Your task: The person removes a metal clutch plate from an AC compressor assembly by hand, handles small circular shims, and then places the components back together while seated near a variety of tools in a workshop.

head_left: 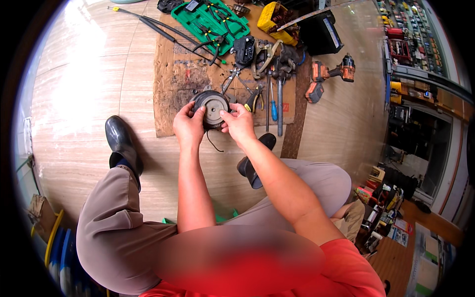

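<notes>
Both my hands hold a round grey metal disc [216,110] with a thick black rim, like a pulley, above the near edge of a stained cardboard sheet [170,79]. My left hand [190,124] grips its left rim, thumb on the face. On the right side my right hand [238,123] pinches the rim, its thumb pressing on the grey face. A thin black wire [214,142] dangles below the disc. Just beyond my right hand lie black-and-yellow pliers [256,99] and a blue-handled screwdriver [273,110]. What lies under the disc is mostly hidden.
A green tool case [195,22] holds several pliers at the far side. Nearby are a yellow container [269,17], a black box [321,32], a long metal bar [280,106] and an orange-black cordless impact wrench [329,74]. My black shoes [118,136] flank the cardboard.
</notes>
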Available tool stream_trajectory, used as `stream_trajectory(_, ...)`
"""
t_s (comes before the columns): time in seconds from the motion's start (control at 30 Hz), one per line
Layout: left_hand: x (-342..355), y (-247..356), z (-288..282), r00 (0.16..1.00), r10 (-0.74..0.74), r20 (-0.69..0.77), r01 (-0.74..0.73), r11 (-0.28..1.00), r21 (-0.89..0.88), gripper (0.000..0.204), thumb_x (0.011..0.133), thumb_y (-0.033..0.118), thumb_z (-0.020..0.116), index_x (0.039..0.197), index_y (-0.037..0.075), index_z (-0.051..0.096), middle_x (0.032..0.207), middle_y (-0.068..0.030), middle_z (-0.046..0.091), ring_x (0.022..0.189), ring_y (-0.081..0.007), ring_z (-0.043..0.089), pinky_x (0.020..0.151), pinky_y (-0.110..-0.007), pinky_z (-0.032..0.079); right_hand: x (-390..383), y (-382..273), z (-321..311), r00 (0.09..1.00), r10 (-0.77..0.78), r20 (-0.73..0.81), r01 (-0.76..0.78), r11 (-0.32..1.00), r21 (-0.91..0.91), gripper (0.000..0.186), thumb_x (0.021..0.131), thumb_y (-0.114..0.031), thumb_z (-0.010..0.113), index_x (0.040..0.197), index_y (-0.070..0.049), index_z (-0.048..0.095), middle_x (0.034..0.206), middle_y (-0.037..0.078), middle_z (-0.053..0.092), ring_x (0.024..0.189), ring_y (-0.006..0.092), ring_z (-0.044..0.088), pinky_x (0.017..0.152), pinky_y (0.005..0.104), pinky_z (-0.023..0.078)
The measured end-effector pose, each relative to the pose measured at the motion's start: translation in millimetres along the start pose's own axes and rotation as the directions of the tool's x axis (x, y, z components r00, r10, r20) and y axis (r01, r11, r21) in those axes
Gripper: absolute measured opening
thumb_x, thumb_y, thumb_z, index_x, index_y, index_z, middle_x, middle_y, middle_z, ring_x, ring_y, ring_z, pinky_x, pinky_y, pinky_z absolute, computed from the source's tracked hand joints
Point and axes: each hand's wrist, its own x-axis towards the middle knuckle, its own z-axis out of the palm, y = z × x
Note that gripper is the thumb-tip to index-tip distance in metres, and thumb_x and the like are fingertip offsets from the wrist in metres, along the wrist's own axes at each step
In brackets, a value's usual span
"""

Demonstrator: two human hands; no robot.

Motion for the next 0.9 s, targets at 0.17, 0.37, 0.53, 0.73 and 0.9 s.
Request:
stream_trajectory(0.17, 2.3, -6.3, -0.2, 1.0, 0.02, 0.019, -0.019, 0.998, -0.066, 0.038, 0.083, 0.01, 0.076, 0.118, -0.003, 0.065, 0.075, 0.0, 0.064, 0.062, -0.0046, 0.052, 0.053, -0.021, 0.042, 0.5, 3.7, 0.2, 1.0, -0.02, 0.015, 0.019, 0.999, 0.04, 0.05, 0.086, -0.011, 0.072, 0.127, 0.008, 0.051, 0.081, 0.01, 0.062, 0.057, 0.0122, 0.059, 0.044, 0.0257, 0.049)
stream_trajectory(0.37, 3.5, -10.1, 1.7, 0.998, 0.052, 0.021, -0.051, 0.998, -0.041, 0.037, 0.085, 0.009, 0.074, 0.119, -0.002, 0.065, 0.078, -0.0015, 0.066, 0.062, -0.0052, 0.053, 0.053, -0.021, 0.042, -1.0, 6.2, -0.4, 0.999, 0.005, 0.034, -0.007, 0.999, 0.052, 0.05, 0.089, -0.01, 0.069, 0.129, 0.008, 0.047, 0.085, 0.011, 0.061, 0.06, 0.0129, 0.059, 0.047, 0.025, 0.05)
stream_trajectory(0.53, 6.4, -17.9, 5.9, 0.994, 0.108, -0.009, -0.108, 0.994, -0.009, 0.037, 0.086, 0.01, 0.073, 0.12, -0.001, 0.065, 0.078, -0.0023, 0.066, 0.062, -0.0058, 0.052, 0.052, -0.023, 0.042, -3.4, 7.9, 1.4, 1.0, -0.004, 0.018, 0.003, 0.999, 0.041, 0.049, 0.089, -0.01, 0.069, 0.129, 0.007, 0.047, 0.085, 0.011, 0.062, 0.061, 0.0131, 0.06, 0.047, 0.0254, 0.051)
stream_trajectory(0.73, 13.1, -26.9, 8.1, 0.985, 0.172, -0.027, -0.17, 0.984, 0.052, 0.037, 0.087, 0.011, 0.071, 0.121, -0.002, 0.064, 0.078, -0.0027, 0.066, 0.063, -0.0062, 0.053, 0.056, -0.023, 0.045, -6.8, 4.8, 5.7, 1.0, 0.029, -0.008, -0.029, 0.997, 0.067, 0.044, 0.089, -0.01, 0.069, 0.125, 0.006, 0.05, 0.085, 0.01, 0.062, 0.061, 0.0128, 0.06, 0.047, 0.025, 0.051)
stream_trajectory(0.9, 5.0, -13.8, 5.7, 0.99, 0.138, -0.027, -0.136, 0.989, 0.054, 0.039, 0.086, 0.011, 0.073, 0.121, -0.001, 0.064, 0.079, -0.0025, 0.065, 0.066, -0.007, 0.054, 0.06, -0.024, 0.047, -7.7, 1.6, 5.6, 0.998, 0.057, -0.036, -0.055, 0.997, 0.058, 0.043, 0.088, -0.011, 0.07, 0.123, 0.006, 0.051, 0.086, 0.011, 0.062, 0.061, 0.0129, 0.06, 0.046, 0.0256, 0.051)
